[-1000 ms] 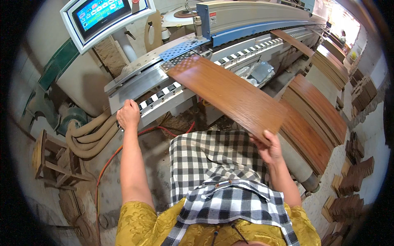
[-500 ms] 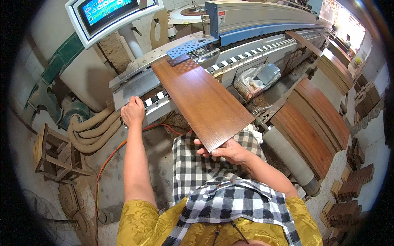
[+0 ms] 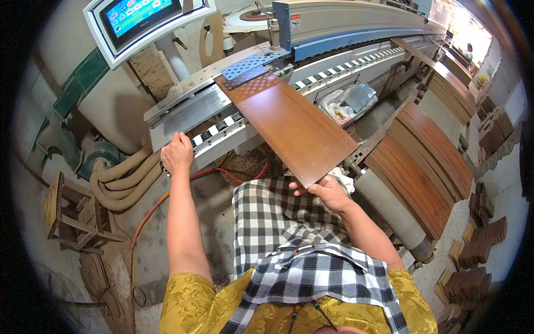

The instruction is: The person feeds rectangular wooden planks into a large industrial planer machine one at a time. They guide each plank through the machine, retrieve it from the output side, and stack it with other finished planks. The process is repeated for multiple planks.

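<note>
A long reddish-brown wood panel (image 3: 295, 125) lies slantwise, its far end under the blue perforated guard (image 3: 253, 64) of a long machine. My right hand (image 3: 329, 192) grips the panel's near corner, thumb on top and fingers underneath. At the near end of the machine, my left hand (image 3: 177, 154) is closed over the corner of the metal bed (image 3: 194, 114); what its fingertips touch is hidden. Beside that hand runs a feed track with black and white pads (image 3: 219, 128), which passes beneath the panel.
A touch screen (image 3: 142, 19) stands at the upper left. Stacked brown panels (image 3: 411, 183) rest on rollers at the right. A wire basket with plastic bags (image 3: 347, 103) sits below the track. Ribbed hoses (image 3: 125, 183), a wooden stool (image 3: 80, 217) and an orange cable (image 3: 144, 222) are at left.
The panel has slid to the right and away from me along the machine, with my right hand still on its corner. My left hand has stayed at the bed's corner.
</note>
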Motion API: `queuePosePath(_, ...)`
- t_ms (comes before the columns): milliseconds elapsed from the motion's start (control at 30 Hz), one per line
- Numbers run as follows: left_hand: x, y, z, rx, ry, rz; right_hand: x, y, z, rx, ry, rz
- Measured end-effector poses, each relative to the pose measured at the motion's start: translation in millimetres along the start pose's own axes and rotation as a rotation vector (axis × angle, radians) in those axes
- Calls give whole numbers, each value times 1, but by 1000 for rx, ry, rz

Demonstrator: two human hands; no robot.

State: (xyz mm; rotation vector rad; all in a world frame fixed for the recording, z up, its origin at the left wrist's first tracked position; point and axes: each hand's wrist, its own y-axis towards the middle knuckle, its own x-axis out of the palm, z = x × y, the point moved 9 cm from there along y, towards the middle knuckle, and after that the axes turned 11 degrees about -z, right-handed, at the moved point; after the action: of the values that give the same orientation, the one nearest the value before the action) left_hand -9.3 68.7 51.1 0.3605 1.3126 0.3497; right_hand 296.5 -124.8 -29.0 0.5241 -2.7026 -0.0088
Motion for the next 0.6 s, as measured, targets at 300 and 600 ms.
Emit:
queuePosePath(300, -3, -1, 3, 11, 46, 45, -81, -31, -1, -55, -51, 411)
queuePosePath(600, -5, -1, 3, 28, 32, 93, -138, -65, -38, -144, -151, 766)
